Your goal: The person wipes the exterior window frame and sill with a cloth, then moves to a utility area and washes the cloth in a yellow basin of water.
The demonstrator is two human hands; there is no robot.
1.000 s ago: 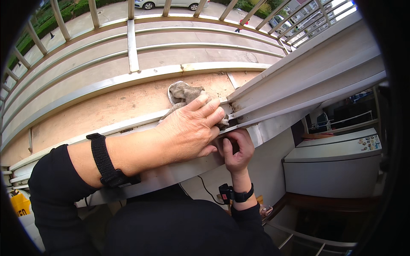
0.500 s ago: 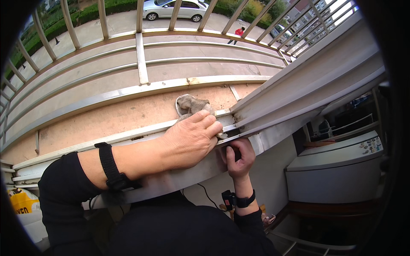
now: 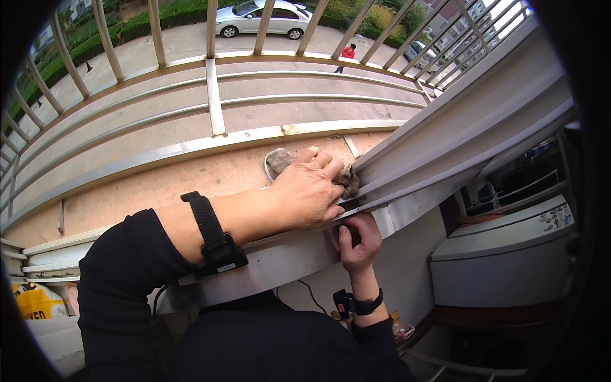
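Note:
My left hand (image 3: 307, 193) is closed over a crumpled grey-brown rag (image 3: 348, 181). It presses the rag into the window track beside the foot of the white window frame (image 3: 455, 124). One end of the rag, a pale-edged flap (image 3: 278, 162), sticks out behind the knuckles onto the outer ledge (image 3: 191, 175). Just below, my right hand (image 3: 361, 240) is curled against the front edge of the metallic sill (image 3: 280, 267). Its thumb and forefinger form a loop around a dark gap. Whatever lies inside those fingers is hidden.
Metal guard bars (image 3: 213, 95) close off the ledge's far side. Beyond them stand a silver car (image 3: 264, 19) and a person in red (image 3: 347, 52). Indoors, a white cabinet-like appliance (image 3: 503, 267) stands at right, and a yellow-and-white bag (image 3: 38, 301) at left.
My left hand has slid right along the track with the rag, up to the window frame. The right hand has stayed at the sill edge. The person in red has moved left.

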